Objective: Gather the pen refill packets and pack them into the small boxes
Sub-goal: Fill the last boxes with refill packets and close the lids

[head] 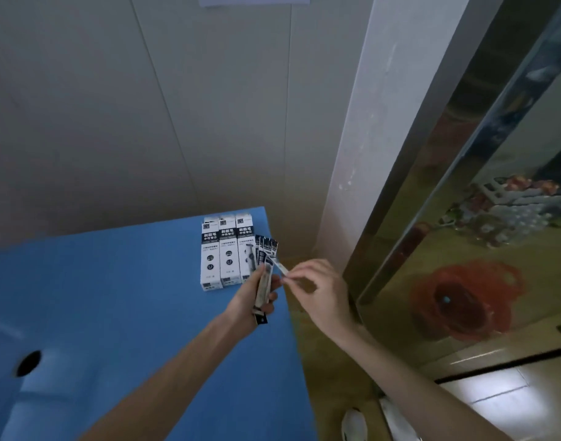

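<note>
Three small white-and-black boxes (223, 254) stand side by side near the far right corner of the blue table (113, 297). My left hand (255, 296) grips a fanned bundle of slim pen refill packets (264, 265) upright, just in front of the rightmost box. My right hand (317, 288) pinches the end of one packet (280, 266) that sticks out sideways from the bundle. The bundle hides part of the rightmost box.
The table's right edge runs just under my hands, with brownish floor beyond it. A round dark hole (28, 363) sits in the table at the near left. A pale wall stands behind, and a reflective metal door (479, 218) at the right.
</note>
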`<state>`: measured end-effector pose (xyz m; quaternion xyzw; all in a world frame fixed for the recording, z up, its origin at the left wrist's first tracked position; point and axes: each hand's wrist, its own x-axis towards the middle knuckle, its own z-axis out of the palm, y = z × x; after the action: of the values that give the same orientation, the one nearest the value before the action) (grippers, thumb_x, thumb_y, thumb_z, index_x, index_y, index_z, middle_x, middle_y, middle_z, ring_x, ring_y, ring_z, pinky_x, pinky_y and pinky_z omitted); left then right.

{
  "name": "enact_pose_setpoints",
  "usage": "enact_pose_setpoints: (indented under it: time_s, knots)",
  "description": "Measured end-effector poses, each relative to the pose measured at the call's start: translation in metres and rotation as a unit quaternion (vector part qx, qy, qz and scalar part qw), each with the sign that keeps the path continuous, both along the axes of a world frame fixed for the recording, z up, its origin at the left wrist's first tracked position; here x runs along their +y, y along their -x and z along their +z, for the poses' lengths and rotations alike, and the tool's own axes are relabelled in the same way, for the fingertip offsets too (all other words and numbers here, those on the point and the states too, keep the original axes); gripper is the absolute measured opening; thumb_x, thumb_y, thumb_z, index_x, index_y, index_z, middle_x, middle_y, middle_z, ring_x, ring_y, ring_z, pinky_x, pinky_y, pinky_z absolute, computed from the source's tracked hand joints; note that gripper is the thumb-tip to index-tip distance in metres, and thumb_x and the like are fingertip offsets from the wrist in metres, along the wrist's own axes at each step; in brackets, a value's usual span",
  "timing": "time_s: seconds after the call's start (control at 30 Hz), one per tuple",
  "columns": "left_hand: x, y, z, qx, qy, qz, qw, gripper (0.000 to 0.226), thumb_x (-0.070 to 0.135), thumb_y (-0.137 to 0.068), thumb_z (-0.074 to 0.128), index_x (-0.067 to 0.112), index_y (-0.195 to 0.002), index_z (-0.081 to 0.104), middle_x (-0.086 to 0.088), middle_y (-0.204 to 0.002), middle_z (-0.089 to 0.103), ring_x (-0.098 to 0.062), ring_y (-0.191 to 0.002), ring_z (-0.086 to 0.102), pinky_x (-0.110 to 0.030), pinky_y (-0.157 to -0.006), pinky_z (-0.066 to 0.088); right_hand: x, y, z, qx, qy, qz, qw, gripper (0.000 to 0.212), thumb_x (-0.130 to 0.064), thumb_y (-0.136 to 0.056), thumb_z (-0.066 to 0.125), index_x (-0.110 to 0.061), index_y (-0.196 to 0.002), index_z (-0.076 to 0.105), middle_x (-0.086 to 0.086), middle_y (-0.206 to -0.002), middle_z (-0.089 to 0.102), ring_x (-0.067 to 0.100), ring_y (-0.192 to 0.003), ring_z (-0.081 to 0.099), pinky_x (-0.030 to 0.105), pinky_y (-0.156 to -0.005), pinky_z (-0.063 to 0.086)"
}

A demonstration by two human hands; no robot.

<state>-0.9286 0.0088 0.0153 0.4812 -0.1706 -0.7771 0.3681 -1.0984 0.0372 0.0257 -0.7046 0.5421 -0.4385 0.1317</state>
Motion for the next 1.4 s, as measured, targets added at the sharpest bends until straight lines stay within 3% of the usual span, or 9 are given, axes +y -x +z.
enact_pose_setpoints:
  time_s: [0.2,0.37,0.5,0.6,0.67,0.77,0.87,1.0,1.4]
  knots:
    - [-0.013,0.032,0.007,-0.118,-0.015,0.019,0.993,0.018,0.027,-0.099,0.065,0.01,-0.097,0.061,0.0,-0.063,0.055,-0.01,-0.049,0.046,-0.021,-0.044,0.037,-0.024,0.034,-0.022,0.035,-0.031,0.141,0.989,0.031,-0.049,-0.09,0.07,-0.021,-0.099,0.079,-0.015,-0.1,0.072,0.003,-0.103,0.06,0.032,-0.089,0.053]
    - [-0.016,0.062,0.001,-0.204,-0.019,0.063,0.977,0.021,0.024,-0.102,0.059,0.005,-0.098,0.068,-0.005,-0.075,0.064,-0.015,-0.063,0.056,-0.025,-0.056,0.044,-0.04,0.063,-0.025,-0.002,-0.08,0.246,0.966,0.035,-0.053,-0.092,0.07,-0.022,-0.106,0.08,-0.016,-0.11,0.074,-0.004,-0.114,0.058,0.026,-0.102,0.048]
    - [-0.012,0.081,0.001,-0.241,0.02,0.057,0.969,0.031,0.024,-0.104,0.055,0.012,-0.078,0.065,-0.001,-0.065,0.054,-0.015,-0.06,0.045,-0.028,-0.06,0.038,-0.054,0.07,-0.024,-0.104,-0.127,0.175,0.971,0.034,-0.05,-0.099,0.061,-0.025,-0.12,0.071,-0.018,-0.12,0.067,-0.003,-0.118,0.056,0.03,-0.102,0.049]
    - [-0.013,0.094,0.005,-0.304,0.016,0.046,0.952,0.032,0.024,-0.107,0.049,0.013,-0.079,0.059,0.005,-0.058,0.054,-0.013,-0.055,0.042,-0.025,-0.055,0.036,-0.073,0.057,-0.019,-0.119,-0.238,0.112,0.957,0.071,-0.073,-0.091,0.056,-0.027,-0.144,0.05,-0.017,-0.142,0.05,-0.004,-0.13,0.045,0.023,-0.108,0.039]
    - [-0.013,0.101,0.006,-0.32,0.021,0.05,0.946,0.03,0.022,-0.108,0.048,0.014,-0.083,0.062,0.005,-0.062,0.058,-0.011,-0.055,0.043,-0.023,-0.055,0.037,-0.09,0.048,-0.023,-0.145,-0.313,0.085,0.935,0.096,-0.086,-0.081,0.054,-0.023,-0.152,0.04,-0.01,-0.149,0.045,0.005,-0.134,0.045,0.032,-0.111,0.041]
    - [-0.017,0.1,0.013,-0.339,0.03,0.048,0.939,0.028,0.02,-0.107,0.048,0.018,-0.086,0.066,0.001,-0.07,0.061,-0.012,-0.058,0.045,-0.023,-0.056,0.037,-0.116,0.041,-0.03,-0.152,-0.388,0.125,0.9,0.077,-0.09,-0.081,0.047,-0.02,-0.11,0.06,-0.007,-0.1,0.061,0.006,-0.089,0.058,0.034,-0.087,0.048]
    - [-0.025,0.09,0.016,-0.286,0.022,0.06,0.956,0.032,0.029,-0.106,0.054,0.013,-0.08,0.062,0.0,-0.064,0.056,-0.011,-0.053,0.045,-0.023,-0.051,0.037,-0.131,0.037,-0.034,-0.186,-0.418,0.187,0.869,0.053,-0.06,-0.1,0.05,-0.017,-0.069,0.047,-0.008,-0.062,0.041,0.003,-0.053,0.039,0.024,-0.063,0.032]
    - [-0.042,0.076,0.017,-0.199,0.014,0.084,0.976,0.035,0.04,-0.101,0.062,0.013,-0.08,0.062,-0.001,-0.065,0.054,-0.014,-0.053,0.046,-0.023,-0.05,0.037,-0.153,0.024,-0.044,-0.238,-0.4,0.222,0.857,0.061,-0.058,-0.099,0.056,-0.003,-0.073,0.056,0.005,-0.061,0.041,0.019,-0.056,0.038,0.034,-0.058,0.033]
    - [-0.101,0.059,0.022,-0.124,0.006,0.126,0.984,0.047,0.048,-0.107,0.044,0.011,-0.101,0.074,-0.01,-0.093,0.071,-0.017,-0.065,0.063,-0.025,-0.053,0.048,-0.23,-0.008,-0.017,-0.192,-0.324,0.18,0.909,0.048,-0.036,-0.106,0.052,-0.013,-0.064,0.053,-0.006,-0.051,0.043,0.008,-0.046,0.037,0.03,-0.051,0.032]
